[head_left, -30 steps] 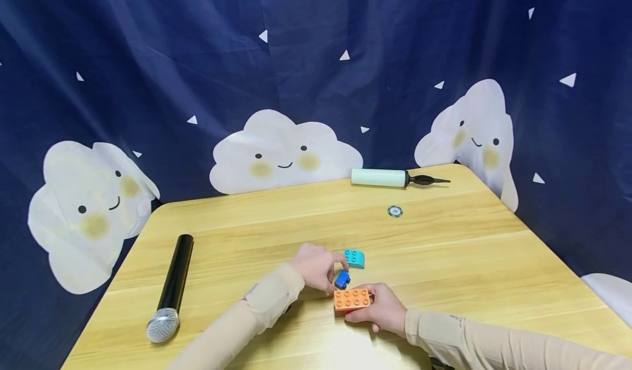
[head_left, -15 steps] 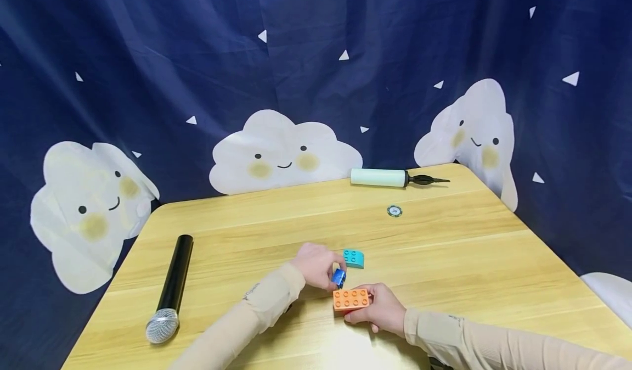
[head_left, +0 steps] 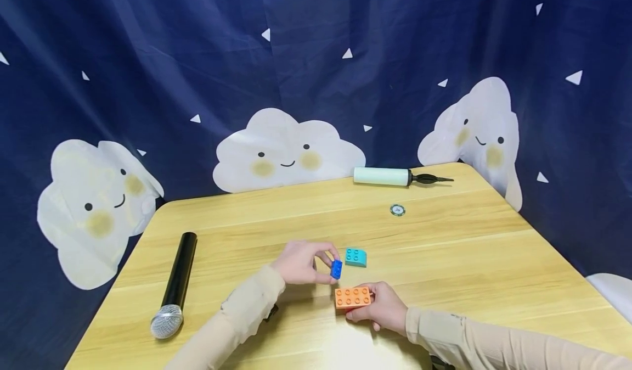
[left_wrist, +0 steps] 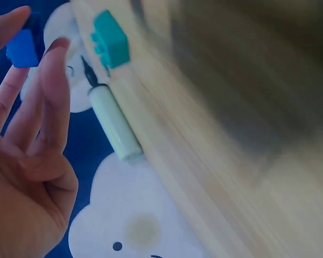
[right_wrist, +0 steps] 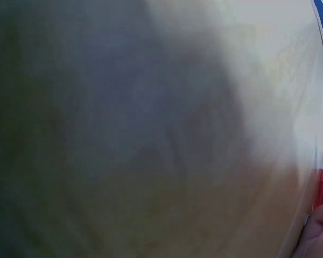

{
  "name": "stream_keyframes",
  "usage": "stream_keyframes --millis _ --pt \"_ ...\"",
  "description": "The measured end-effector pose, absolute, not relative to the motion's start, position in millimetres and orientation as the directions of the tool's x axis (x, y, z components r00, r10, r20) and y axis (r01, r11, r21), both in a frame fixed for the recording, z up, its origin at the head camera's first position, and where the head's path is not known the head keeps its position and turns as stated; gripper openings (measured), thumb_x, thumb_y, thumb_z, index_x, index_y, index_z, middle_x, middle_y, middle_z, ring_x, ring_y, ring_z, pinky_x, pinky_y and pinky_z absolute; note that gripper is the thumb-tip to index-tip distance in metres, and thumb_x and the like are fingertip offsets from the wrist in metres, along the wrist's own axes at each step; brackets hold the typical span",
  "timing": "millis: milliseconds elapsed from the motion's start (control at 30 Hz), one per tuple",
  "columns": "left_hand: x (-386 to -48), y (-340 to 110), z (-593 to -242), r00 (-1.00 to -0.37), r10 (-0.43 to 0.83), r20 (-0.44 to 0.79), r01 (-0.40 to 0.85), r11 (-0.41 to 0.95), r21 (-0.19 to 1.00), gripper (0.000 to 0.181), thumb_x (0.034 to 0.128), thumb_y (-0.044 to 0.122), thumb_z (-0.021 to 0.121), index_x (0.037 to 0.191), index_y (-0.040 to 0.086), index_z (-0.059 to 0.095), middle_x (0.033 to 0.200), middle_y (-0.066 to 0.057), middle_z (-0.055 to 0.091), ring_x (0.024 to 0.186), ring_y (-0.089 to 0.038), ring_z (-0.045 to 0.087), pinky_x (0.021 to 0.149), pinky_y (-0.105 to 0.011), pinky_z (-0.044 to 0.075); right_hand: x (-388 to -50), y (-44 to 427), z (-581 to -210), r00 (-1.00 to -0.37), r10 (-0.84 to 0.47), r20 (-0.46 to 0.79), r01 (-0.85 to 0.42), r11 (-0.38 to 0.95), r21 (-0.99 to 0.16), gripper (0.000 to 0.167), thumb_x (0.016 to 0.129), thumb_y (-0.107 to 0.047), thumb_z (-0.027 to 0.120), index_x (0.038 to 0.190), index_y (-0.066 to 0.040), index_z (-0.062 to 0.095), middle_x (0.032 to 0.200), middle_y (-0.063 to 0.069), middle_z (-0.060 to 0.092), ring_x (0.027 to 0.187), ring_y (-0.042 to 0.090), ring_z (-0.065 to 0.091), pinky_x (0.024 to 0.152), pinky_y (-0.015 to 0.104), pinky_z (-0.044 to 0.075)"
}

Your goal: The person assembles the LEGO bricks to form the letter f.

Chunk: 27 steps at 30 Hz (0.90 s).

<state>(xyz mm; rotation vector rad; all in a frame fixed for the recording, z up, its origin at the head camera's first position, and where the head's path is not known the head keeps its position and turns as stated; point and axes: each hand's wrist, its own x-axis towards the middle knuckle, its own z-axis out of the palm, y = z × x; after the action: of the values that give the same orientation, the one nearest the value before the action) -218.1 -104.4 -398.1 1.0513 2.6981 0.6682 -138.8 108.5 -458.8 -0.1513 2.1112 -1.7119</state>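
The left hand pinches a small blue brick between thumb and fingers, its studs facing the camera. In the left wrist view the blue brick shows at the fingertips of the left hand. An orange eight-stud brick is gripped by the right hand at its right end, with a bit of red under it. Beyond both hands lies a teal brick, touched by neither. The right wrist view is mostly blurred; a red piece shows beside the right hand at its edge.
On the wooden table, a black microphone lies at the left. A pale green pump lies along the back edge, with a round chip in front of it. A dark blue curtain hangs behind.
The left hand has drawn back slightly to the left, and the blue brick has turned in its fingers and moved up from beside the orange brick. The right hand has hardly moved.
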Motion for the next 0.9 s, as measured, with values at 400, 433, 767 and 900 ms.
stream_keyframes --millis 400,433,767,900 --pt "-183 -93 -412 -0.751 0.646 0.136 0.604 0.589 0.537 0.034 0.0663 0.045 0.084 0.095 0.035 0.069 0.071 0.026 0.056 0.048 0.007 0.043 0.049 -0.018 0.035 -138 108 -458 -0.910 -0.348 -0.226 0.150 0.233 -0.961 0.034 0.070 -0.010 0.081 0.099 0.000 0.066 0.072 0.001 0.068 0.039 0.004 0.043 0.039 0.017 0.038" --pt "-182 -92 -413 -0.758 0.637 0.136 0.597 0.595 0.539 0.033 0.0655 0.045 0.084 0.094 0.035 0.069 0.072 0.026 0.057 0.048 0.007 0.043 0.049 -0.018 0.034 -138 108 -459 -0.910 -0.349 -0.224 0.148 0.232 -0.961 0.033 0.070 -0.010 0.081 0.098 0.000 0.066 0.071 0.001 0.068 0.039 0.004 0.043 0.039 0.017 0.038" --pt "-177 -90 -419 -0.809 0.578 0.103 0.536 0.654 0.534 0.032 0.0627 0.046 0.084 0.089 0.038 0.068 0.083 0.029 0.061 0.054 0.006 0.043 0.065 -0.023 0.033 -137 109 -460 -0.909 -0.358 -0.213 0.143 0.213 -0.967 0.032 0.071 -0.009 0.080 0.099 0.001 0.067 0.070 0.002 0.069 0.040 0.005 0.044 0.039 0.018 0.038" --pt "-177 -92 -419 -0.818 0.568 0.092 0.520 0.663 0.539 0.032 0.0625 0.047 0.084 0.089 0.039 0.068 0.082 0.032 0.061 0.054 0.006 0.044 0.062 -0.021 0.033 -137 109 -460 -0.909 -0.364 -0.205 0.136 0.207 -0.969 0.032 0.071 -0.009 0.080 0.098 0.002 0.067 0.070 0.004 0.070 0.040 0.005 0.045 0.039 0.018 0.038"
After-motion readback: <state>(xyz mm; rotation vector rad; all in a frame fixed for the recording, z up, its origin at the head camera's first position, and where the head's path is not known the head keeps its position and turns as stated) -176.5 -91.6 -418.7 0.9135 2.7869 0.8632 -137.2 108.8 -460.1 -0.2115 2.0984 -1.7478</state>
